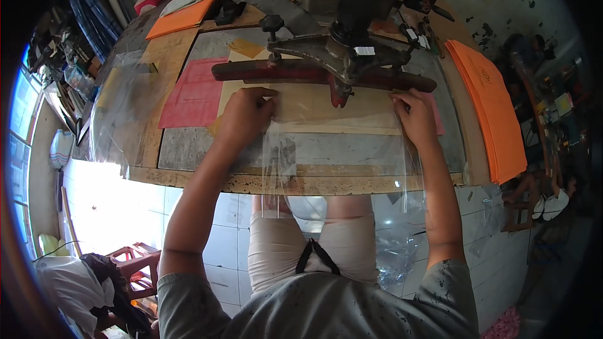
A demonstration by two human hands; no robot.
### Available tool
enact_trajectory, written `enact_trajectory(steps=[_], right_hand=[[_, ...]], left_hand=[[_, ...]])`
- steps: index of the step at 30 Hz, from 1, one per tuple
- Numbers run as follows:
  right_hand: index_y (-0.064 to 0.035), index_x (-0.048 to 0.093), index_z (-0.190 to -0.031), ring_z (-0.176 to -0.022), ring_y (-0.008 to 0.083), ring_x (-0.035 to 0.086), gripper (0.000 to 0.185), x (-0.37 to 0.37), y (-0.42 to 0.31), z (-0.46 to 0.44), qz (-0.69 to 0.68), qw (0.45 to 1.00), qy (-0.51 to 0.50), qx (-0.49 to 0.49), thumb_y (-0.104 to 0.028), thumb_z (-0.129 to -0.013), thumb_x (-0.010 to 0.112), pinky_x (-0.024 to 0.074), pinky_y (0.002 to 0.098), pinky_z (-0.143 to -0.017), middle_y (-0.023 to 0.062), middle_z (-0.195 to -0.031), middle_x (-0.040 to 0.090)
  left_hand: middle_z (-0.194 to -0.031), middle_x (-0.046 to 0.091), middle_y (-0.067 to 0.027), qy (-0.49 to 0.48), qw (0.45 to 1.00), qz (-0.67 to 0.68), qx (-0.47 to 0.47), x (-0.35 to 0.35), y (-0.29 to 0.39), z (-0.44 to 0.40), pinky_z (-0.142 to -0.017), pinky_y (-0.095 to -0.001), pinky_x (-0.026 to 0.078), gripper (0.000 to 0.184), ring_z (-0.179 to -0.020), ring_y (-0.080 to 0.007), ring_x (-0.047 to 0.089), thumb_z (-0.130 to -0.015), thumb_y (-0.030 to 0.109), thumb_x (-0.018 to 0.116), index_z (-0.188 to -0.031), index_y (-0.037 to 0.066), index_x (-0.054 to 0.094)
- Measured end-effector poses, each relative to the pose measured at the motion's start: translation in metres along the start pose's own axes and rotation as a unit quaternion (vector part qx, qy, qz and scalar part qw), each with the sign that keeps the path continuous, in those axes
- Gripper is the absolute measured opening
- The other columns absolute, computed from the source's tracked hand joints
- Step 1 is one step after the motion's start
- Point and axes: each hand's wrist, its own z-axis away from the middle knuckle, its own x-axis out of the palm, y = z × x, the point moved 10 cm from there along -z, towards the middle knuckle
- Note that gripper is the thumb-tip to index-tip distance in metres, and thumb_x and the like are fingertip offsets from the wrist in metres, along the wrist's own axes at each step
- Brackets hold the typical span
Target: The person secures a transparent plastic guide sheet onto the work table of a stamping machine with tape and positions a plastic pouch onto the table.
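Note:
A clear plastic sheet [342, 149] stretches between my two hands and hangs over the table's front edge toward my lap. My left hand [250, 115] pinches its left far corner, thumb and fingers together. At the opposite corner, my right hand [416, 117] is closed on the same sheet. Just beyond both hands runs the long red bar [392, 80] of a press, carried by a dark cast-metal bracket [308, 47]. Under the sheet lies a tan board [314, 128] on the grey metal bed [188, 150]. Part of the sheet's far edge is hard to make out.
Pink sheets [191, 91] lie left of the bar. A folded orange stack [487, 110] rests at the right edge, and another orange stack [188, 9] with a grey glove [186, 0] is back left. Clear plastic [116, 110] drapes the left side. Other people are at both sides.

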Motion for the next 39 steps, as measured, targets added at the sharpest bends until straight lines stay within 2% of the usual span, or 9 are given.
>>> enact_trajectory(steps=[8, 15, 17, 20, 23, 26, 29, 39], right_hand=[[-0.0047, 0.076, -0.106, -0.082, 0.0342, 0.066, 0.018, -0.001, -0.002, -0.002, -0.007, 1.000, -0.008, 0.006, -0.008, -0.091, 0.066, 0.0507, 0.0422, -0.074, 0.0157, -0.090, 0.063], [-0.0040, 0.076, -0.107, -0.083, 0.0333, 0.066, 0.020, 0.001, -0.002, 0.000, 0.013, 1.000, 0.001, -0.023, -0.006, -0.090, 0.065, 0.0511, 0.0415, -0.075, 0.0149, -0.092, 0.065], [-0.0040, 0.076, -0.107, -0.084, 0.0328, 0.066, 0.020, 0.003, 0.001, 0.001, 0.006, 1.000, -0.008, -0.005, -0.005, -0.090, 0.065, 0.0510, 0.0407, -0.075, 0.0144, -0.093, 0.066], [-0.0040, 0.076, -0.106, -0.084, 0.0322, 0.066, 0.020, 0.004, -0.001, 0.002, -0.008, 1.000, -0.016, 0.018, -0.005, -0.090, 0.065, 0.0509, 0.0396, -0.075, 0.0138, -0.093, 0.066], [-0.0044, 0.076, -0.106, -0.083, 0.0321, 0.066, 0.020, 0.003, -0.001, 0.002, -0.002, 1.000, -0.011, 0.009, -0.005, -0.091, 0.064, 0.0508, 0.0391, -0.074, 0.0134, -0.092, 0.065], [-0.0049, 0.076, -0.106, -0.081, 0.0323, 0.066, 0.020, 0.000, -0.002, 0.002, -0.009, 1.000, -0.004, 0.002, -0.006, -0.091, 0.065, 0.0508, 0.0394, -0.074, 0.0136, -0.092, 0.065], [-0.0050, 0.076, -0.106, -0.081, 0.0327, 0.066, 0.019, -0.002, 0.000, -0.001, -0.010, 1.000, -0.003, 0.007, -0.006, -0.091, 0.065, 0.0508, 0.0400, -0.074, 0.0143, -0.091, 0.064], [-0.0042, 0.076, -0.107, -0.083, 0.0355, 0.066, 0.019, 0.000, 0.004, 0.000, -0.005, 1.000, -0.008, 0.012, -0.009, -0.091, 0.066, 0.0513, 0.0427, -0.075, 0.0165, -0.093, 0.064]], left_hand=[[-0.067, 0.069, -0.0127, 0.002, 1.000, -0.010, -0.008, -0.003, 0.004, 0.000, -0.056, -0.0342, 0.049, 0.031, -0.055, -0.0158, 0.063, -0.095, 0.022, 0.067, -0.114, -0.002, 0.073], [-0.072, 0.070, -0.0129, 0.001, 1.000, -0.020, -0.010, 0.001, -0.003, 0.000, -0.056, -0.0337, 0.050, 0.030, -0.058, -0.0159, 0.065, -0.095, 0.021, 0.066, -0.116, -0.001, 0.073], [-0.073, 0.071, -0.0131, 0.000, 1.000, -0.016, -0.012, 0.004, -0.008, -0.001, -0.057, -0.0335, 0.050, 0.030, -0.058, -0.0159, 0.065, -0.095, 0.020, 0.066, -0.116, -0.001, 0.073], [-0.081, 0.073, -0.0211, 0.009, 0.999, -0.001, -0.035, 0.000, -0.003, 0.002, -0.070, -0.0416, 0.055, 0.028, -0.072, -0.0329, 0.072, -0.090, 0.020, 0.069, -0.110, 0.002, 0.075], [-0.081, 0.073, -0.0206, 0.009, 1.000, 0.002, -0.029, 0.001, -0.006, 0.001, -0.070, -0.0414, 0.056, 0.028, -0.072, -0.0329, 0.073, -0.090, 0.020, 0.070, -0.110, 0.002, 0.075], [-0.081, 0.073, -0.0206, 0.011, 1.000, 0.005, -0.021, 0.000, -0.004, 0.000, -0.070, -0.0414, 0.056, 0.027, -0.072, -0.0326, 0.072, -0.089, 0.020, 0.070, -0.110, 0.003, 0.076], [-0.071, 0.069, -0.0123, 0.001, 1.000, -0.016, -0.008, 0.000, 0.001, -0.001, -0.055, -0.0329, 0.048, 0.031, -0.056, -0.0146, 0.063, -0.095, 0.020, 0.067, -0.117, -0.001, 0.073], [-0.066, 0.068, -0.0122, -0.002, 1.000, -0.005, 0.011, 0.001, -0.001, -0.001, -0.055, -0.0333, 0.049, 0.030, -0.054, -0.0144, 0.062, -0.095, 0.021, 0.066, -0.115, 0.000, 0.073]])
